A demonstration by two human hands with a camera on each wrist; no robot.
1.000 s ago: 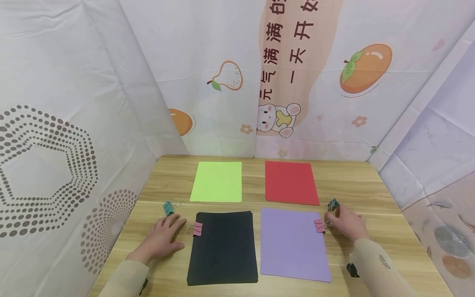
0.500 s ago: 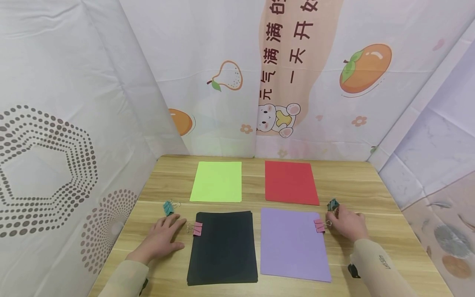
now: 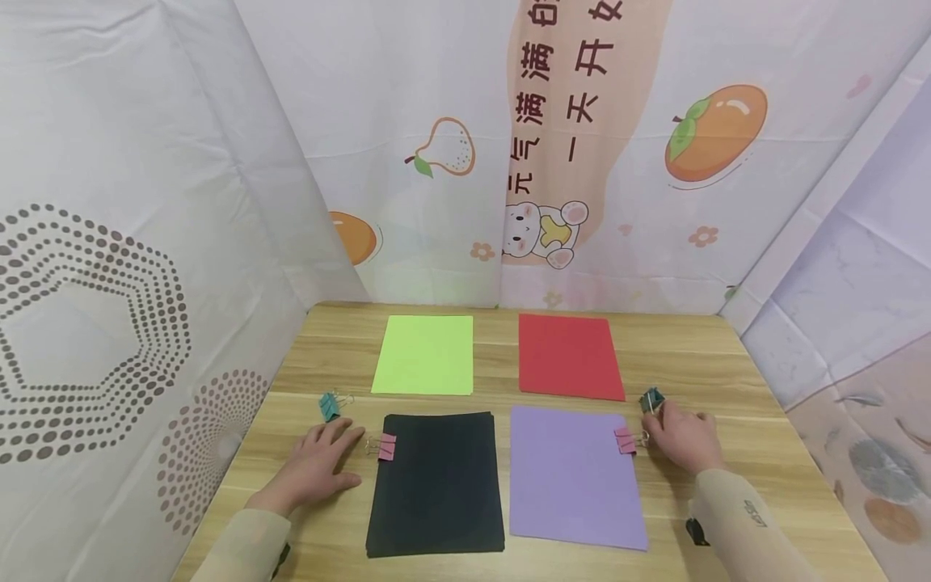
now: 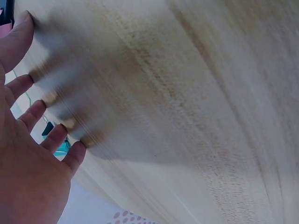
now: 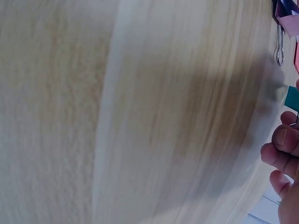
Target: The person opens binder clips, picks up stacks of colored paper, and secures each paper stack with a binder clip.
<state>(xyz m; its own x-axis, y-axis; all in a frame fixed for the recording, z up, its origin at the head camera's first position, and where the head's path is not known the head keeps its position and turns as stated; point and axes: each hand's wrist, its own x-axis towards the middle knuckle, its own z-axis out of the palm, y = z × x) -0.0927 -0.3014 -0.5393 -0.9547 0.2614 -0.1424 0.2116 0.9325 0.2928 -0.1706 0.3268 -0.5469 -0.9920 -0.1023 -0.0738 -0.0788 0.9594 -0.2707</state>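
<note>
At the right of the table in the head view, my right hand (image 3: 682,436) pinches a teal binder clip (image 3: 652,399) by its wire handles. In the right wrist view part of that clip's teal body (image 5: 292,98) shows at the right edge, at the fingertips. My left hand (image 3: 314,467) rests on the table with its fingers spread and holds nothing. Just beyond its fingertips lies another teal binder clip (image 3: 330,406). To that hand's right is a stack of black paper (image 3: 436,489) with a pink binder clip (image 3: 387,447) on its left edge.
Purple paper (image 3: 575,481) has a pink binder clip (image 3: 625,440) on its right edge, close to my right hand. Yellow-green paper (image 3: 424,354) and red paper (image 3: 570,356) lie farther back on the wooden table (image 3: 684,347). Printed curtains stand behind and beside the table.
The right thumb has shifted very slightly to the right at the teal binder clip. My left hand and the papers stay as they were.
</note>
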